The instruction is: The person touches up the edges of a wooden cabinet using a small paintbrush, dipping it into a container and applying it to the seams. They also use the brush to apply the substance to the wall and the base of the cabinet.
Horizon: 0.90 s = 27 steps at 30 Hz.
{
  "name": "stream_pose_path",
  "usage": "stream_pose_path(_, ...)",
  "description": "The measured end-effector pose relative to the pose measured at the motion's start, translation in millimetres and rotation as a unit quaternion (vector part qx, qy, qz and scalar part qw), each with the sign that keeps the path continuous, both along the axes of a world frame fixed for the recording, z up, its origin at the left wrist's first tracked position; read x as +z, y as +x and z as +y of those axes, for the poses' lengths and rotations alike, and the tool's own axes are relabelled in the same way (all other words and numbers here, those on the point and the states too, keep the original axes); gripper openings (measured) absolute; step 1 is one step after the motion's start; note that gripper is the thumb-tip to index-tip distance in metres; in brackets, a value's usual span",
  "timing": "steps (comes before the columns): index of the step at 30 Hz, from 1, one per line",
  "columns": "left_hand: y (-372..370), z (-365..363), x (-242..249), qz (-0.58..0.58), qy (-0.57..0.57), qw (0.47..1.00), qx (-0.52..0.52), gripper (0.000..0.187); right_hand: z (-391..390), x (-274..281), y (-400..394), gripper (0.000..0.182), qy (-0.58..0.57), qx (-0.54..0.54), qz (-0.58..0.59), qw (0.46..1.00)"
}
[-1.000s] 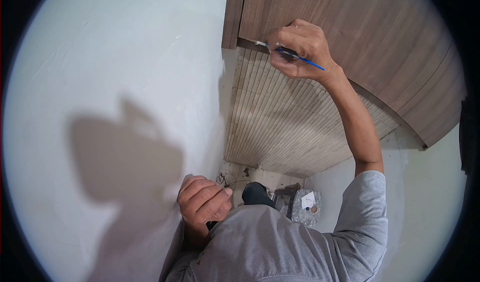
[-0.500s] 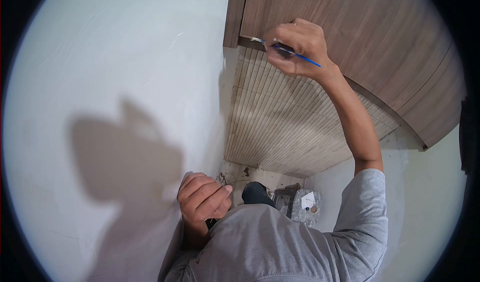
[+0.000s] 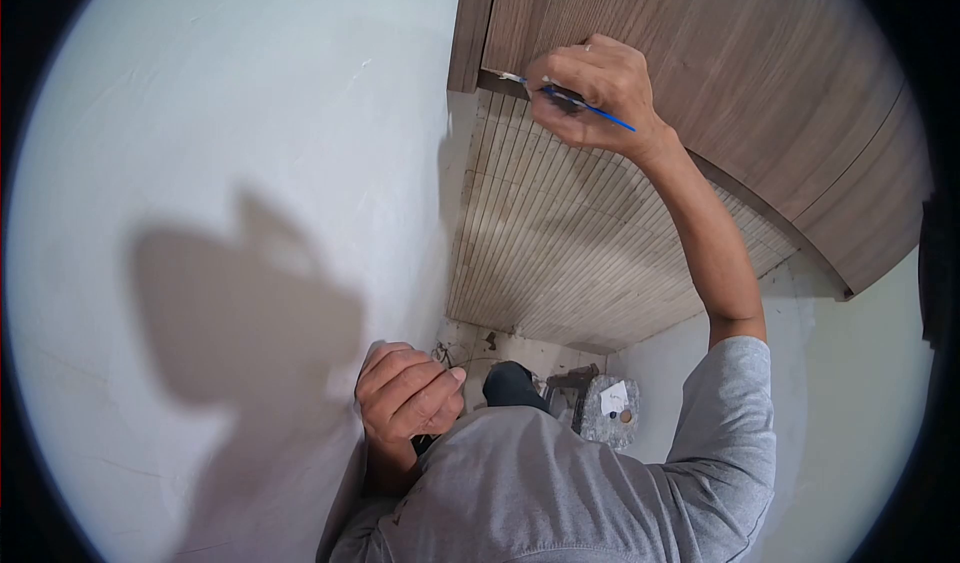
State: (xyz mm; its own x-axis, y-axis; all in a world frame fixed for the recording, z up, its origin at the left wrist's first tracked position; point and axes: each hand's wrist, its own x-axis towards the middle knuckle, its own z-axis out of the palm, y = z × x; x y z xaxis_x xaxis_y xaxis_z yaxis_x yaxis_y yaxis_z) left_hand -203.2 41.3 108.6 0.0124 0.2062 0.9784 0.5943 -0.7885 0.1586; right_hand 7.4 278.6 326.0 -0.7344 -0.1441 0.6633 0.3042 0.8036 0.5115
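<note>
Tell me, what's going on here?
Someone's right hand grips a thin blue brush, its pale tip at the lower corner of a wooden panel; whether it touches is hard to tell. The left hand is loosely curled beside the white wall, any contents hidden.

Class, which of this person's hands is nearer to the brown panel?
Right. The right hand is at the lower edge of the brown panel; the left hand is farther off, beside the pale wall.
</note>
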Motion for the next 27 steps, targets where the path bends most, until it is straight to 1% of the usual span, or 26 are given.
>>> stream_pose_path(12, -1.2, 2.3, -1.9, 0.0, 0.007, 1.0, -0.005, 0.013, -0.6, -2.5, 1.7, 0.012, -0.016, 0.016, 0.009, 1.0)
stream_pose_path(27, 0.1, 2.0, -3.4, -0.006, 0.001, 1.0, -0.002, 0.019, 3.4, -4.7, 11.0, 0.018, -0.029, 0.017, -0.008, 0.999)
